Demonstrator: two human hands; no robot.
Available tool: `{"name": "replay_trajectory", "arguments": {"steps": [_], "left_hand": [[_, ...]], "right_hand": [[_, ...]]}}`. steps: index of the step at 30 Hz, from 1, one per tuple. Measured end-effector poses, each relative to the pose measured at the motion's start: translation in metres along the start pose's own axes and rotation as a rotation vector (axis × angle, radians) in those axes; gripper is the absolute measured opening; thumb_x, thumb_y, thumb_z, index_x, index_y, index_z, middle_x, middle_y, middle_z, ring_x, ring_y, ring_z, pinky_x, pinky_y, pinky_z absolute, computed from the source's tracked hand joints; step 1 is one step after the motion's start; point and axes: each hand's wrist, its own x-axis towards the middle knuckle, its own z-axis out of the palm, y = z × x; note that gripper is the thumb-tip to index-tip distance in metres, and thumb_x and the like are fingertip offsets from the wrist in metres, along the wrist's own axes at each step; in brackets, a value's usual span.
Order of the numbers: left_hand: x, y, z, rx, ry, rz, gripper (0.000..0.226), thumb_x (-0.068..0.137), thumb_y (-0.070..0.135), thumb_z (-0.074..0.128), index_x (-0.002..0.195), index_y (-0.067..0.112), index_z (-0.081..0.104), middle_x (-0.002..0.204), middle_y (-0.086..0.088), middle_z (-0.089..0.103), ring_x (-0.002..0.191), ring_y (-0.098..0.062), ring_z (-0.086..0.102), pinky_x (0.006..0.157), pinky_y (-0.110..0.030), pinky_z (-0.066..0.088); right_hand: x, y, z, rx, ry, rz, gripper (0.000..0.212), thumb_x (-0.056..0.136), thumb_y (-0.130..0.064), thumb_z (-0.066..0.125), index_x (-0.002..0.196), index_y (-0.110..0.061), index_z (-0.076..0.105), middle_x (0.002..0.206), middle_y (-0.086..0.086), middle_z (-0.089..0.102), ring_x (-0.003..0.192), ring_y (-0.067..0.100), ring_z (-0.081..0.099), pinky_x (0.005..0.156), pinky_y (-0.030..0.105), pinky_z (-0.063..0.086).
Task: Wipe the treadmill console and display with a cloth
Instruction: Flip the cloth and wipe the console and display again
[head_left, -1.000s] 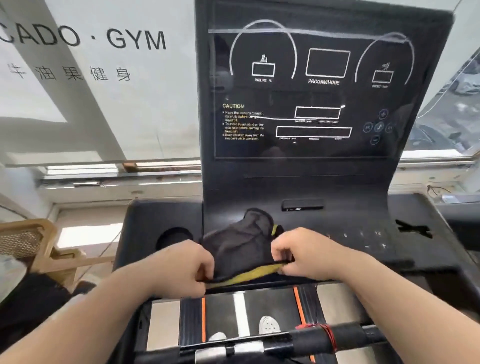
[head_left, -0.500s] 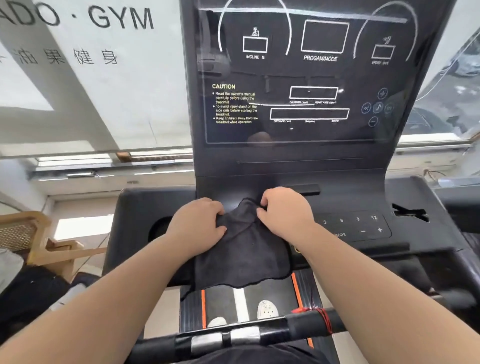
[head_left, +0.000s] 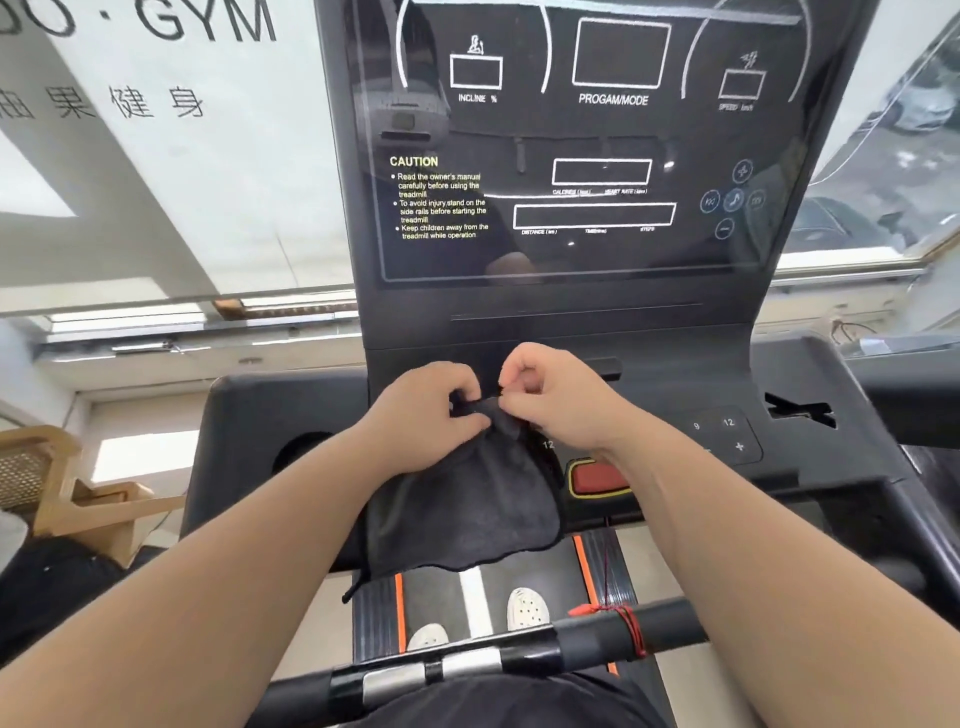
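Left hand and right hand pinch the top edge of a dark, soft cloth, draped limp over the matte console, glossy display at 12 o'clock.

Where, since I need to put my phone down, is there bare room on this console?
Bare: the left wing behind the cup recess, and the right wing behind keypad and cutout. Crowded: the middle, where the left hand and right hand pinch the cloth beside the red button.
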Motion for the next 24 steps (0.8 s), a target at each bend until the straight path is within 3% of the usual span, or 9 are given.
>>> {"name": "replay_trajectory", "arguments": {"steps": [2, 4, 7, 9, 11, 14, 19, 22, 24], "left_hand": [[-0.001, 0.001, -0.007, 0.008, -0.021, 0.0, 0.031, 0.077, 0.03, 0.075, 0.067, 0.021, 0.046, 0.069, 0.009, 0.051, 0.066, -0.01, 0.047, 0.065, -0.031, 0.039], [-0.004, 0.003, -0.014, 0.013, -0.06, 0.003, 0.034, 0.076, 0.02, 0.071, 0.067, 0.021, 0.038, 0.063, 0.008, 0.044, 0.06, -0.01, 0.037, 0.06, -0.029, 0.033], [-0.01, 0.001, -0.023, -0.042, -0.133, -0.04, 0.026, 0.077, 0.015, 0.069, 0.079, 0.027, 0.046, 0.068, 0.015, 0.054, 0.06, -0.001, 0.047, 0.059, -0.016, 0.034], [-0.013, -0.002, -0.031, -0.025, -0.121, -0.088, 0.015, 0.077, 0.023, 0.069, 0.082, 0.027, 0.056, 0.074, 0.014, 0.062, 0.065, 0.002, 0.055, 0.062, -0.018, 0.039], [-0.014, -0.007, -0.038, 0.025, -0.044, -0.137, 0.016, 0.071, 0.033, 0.065, 0.072, 0.02, 0.057, 0.065, 0.007, 0.058, 0.063, -0.009, 0.054, 0.059, -0.029, 0.04], [-0.017, -0.015, -0.043, 0.016, 0.081, -0.192, 0.027, 0.072, 0.031, 0.068, 0.062, 0.019, 0.047, 0.055, 0.006, 0.046, 0.057, -0.015, 0.044, 0.056, -0.029, 0.034], [-0.026, -0.027, -0.032, 0.085, 0.436, -0.261, 0.019, 0.081, 0.023, 0.073, 0.084, 0.026, 0.054, 0.069, 0.007, 0.055, 0.071, -0.015, 0.052, 0.067, -0.03, 0.036], [-0.04, -0.039, -0.017, 0.05, 0.526, -0.283, 0.019, 0.084, 0.022, 0.069, 0.089, 0.02, 0.051, 0.082, 0.006, 0.052, 0.083, -0.023, 0.051, 0.074, -0.033, 0.037], [-0.05, -0.046, -0.007, -0.02, 0.526, -0.289, 0.014, 0.088, 0.02, 0.065, 0.097, 0.021, 0.053, 0.093, 0.005, 0.054, 0.087, -0.023, 0.053, 0.078, -0.036, 0.042]], "right_hand": [[-0.001, 0.0, -0.009, 0.032, -0.017, -0.041, 0.023, 0.081, 0.0, 0.061, 0.082, -0.023, 0.059, 0.072, -0.004, 0.059, 0.063, 0.012, 0.047, 0.064, 0.03, 0.041], [0.0, -0.002, -0.017, 0.05, -0.011, -0.07, 0.022, 0.076, -0.001, 0.056, 0.077, -0.023, 0.061, 0.074, -0.002, 0.059, 0.066, 0.015, 0.049, 0.065, 0.033, 0.043], [0.006, -0.005, -0.028, 0.103, 0.023, -0.061, 0.029, 0.079, 0.006, 0.053, 0.076, -0.02, 0.065, 0.072, -0.002, 0.062, 0.066, 0.014, 0.053, 0.061, 0.033, 0.046], [0.009, -0.004, -0.033, 0.113, 0.046, -0.055, 0.033, 0.082, 0.009, 0.055, 0.077, -0.022, 0.067, 0.072, -0.004, 0.064, 0.065, 0.011, 0.054, 0.059, 0.027, 0.045], [0.013, -0.001, -0.035, 0.084, 0.09, -0.063, 0.032, 0.083, 0.007, 0.06, 0.079, -0.023, 0.069, 0.077, 0.0, 0.067, 0.069, 0.009, 0.056, 0.065, 0.025, 0.045], [0.024, 0.009, -0.031, -0.003, 0.249, -0.034, 0.031, 0.084, 0.004, 0.062, 0.079, -0.026, 0.068, 0.085, -0.004, 0.07, 0.079, 0.012, 0.06, 0.076, 0.031, 0.048], [0.017, 0.011, 0.019, -0.332, 0.641, -0.092, 0.021, 0.088, -0.02, 0.068, 0.109, -0.019, 0.067, 0.114, 0.006, 0.06, 0.1, 0.032, 0.057, 0.086, 0.043, 0.047], [-0.014, 0.012, 0.082, -0.477, 0.426, -0.279, 0.053, 0.091, -0.048, 0.057, 0.135, -0.019, 0.058, 0.14, 0.014, 0.051, 0.13, 0.041, 0.048, 0.109, 0.053, 0.042], [-0.024, 0.016, 0.114, -0.65, 0.132, -0.224, 0.079, 0.093, -0.067, 0.037, 0.161, -0.028, 0.023, 0.169, 0.02, 0.012, 0.153, 0.051, 0.012, 0.125, 0.063, 0.015]]}}
